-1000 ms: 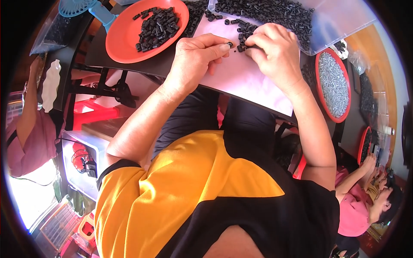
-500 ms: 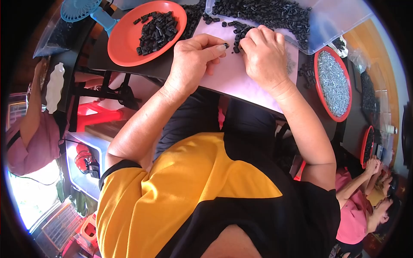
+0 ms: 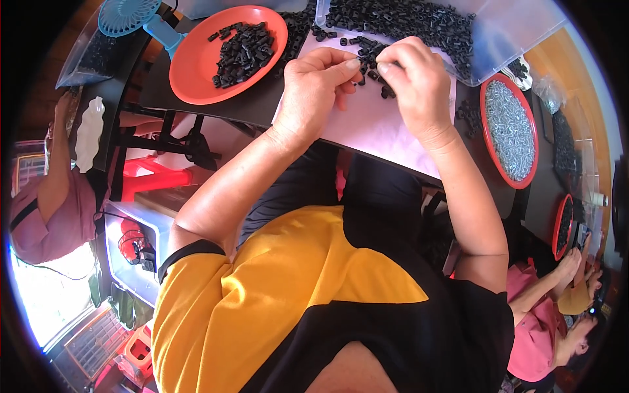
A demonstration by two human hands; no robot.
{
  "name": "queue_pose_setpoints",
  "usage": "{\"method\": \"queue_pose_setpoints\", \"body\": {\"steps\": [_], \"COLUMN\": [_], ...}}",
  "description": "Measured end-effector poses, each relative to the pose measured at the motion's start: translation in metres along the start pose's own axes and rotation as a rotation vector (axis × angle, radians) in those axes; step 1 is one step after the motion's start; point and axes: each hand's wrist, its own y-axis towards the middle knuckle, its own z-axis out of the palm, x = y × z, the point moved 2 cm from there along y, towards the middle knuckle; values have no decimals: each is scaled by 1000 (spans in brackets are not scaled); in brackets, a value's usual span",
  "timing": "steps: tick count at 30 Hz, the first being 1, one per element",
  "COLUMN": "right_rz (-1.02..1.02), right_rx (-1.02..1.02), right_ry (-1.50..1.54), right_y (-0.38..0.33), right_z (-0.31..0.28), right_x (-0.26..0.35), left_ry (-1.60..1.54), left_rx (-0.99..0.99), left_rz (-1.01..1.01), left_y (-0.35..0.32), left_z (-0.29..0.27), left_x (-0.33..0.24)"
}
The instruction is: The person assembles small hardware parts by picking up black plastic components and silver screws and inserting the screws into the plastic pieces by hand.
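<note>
My left hand (image 3: pixel 313 88) is over the pale pink sheet (image 3: pixel 367 128), thumb and forefinger closed on a small black plastic part, mostly hidden by the fingertips. Opposite it, my right hand (image 3: pixel 417 85) also pinches thumb and forefinger together; what is between them is too small to make out. Loose black plastic parts (image 3: pixel 368 49) lie on the sheet behind and between my hands. To the left, an orange-red plate (image 3: pixel 190 82) carries a heap of similar black parts (image 3: pixel 246 54).
Behind the sheet, a clear plastic bin (image 3: pixel 504 56) holds many black parts. At right stands a red-rimmed dish (image 3: pixel 487 124) of silvery screws (image 3: pixel 511 131). A blue fan (image 3: pixel 128 14) is at far left. Other people sit at the right (image 3: pixel 534 327) and left (image 3: pixel 56 209).
My right hand has drawn back from the black parts, its thumb and forefinger now pinched near my left fingertips. More loose parts show between the hands. The whole view has shifted slightly.
</note>
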Motion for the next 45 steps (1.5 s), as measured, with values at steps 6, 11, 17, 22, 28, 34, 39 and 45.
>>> {"method": "queue_pose_setpoints", "body": {"steps": [6, 11, 17, 22, 28, 34, 39, 45], "right_rz": [320, 272, 295, 215, 224, 322, 212, 137], "right_rx": [19, 100, 170, 224, 261, 289, 243, 223], "right_ry": [397, 411, 469, 423, 413, 539, 447, 423], "right_y": [0, 2, 9, 13, 14, 15, 12, 5], "right_z": [3, 7, 5, -1, -3, -8, -16, -24], "right_x": [-8, -6, -7, -5, -3, -1, 11, 9], "left_ry": [31, 47, 6, -20, 11, 103, 51, 20], "left_rx": [21, 30, 42, 47, 49, 28, 44, 32], "left_rz": [-37, -21, -18, -6, 9, 45, 95, 36], "left_y": [7, 7, 9, 7, 6, -4, -9, -12], "left_z": [10, 8, 4, 3, 2, 5, 8, 13], "left_x": [6, 8, 11, 11, 11, 4, -2, 1]}}
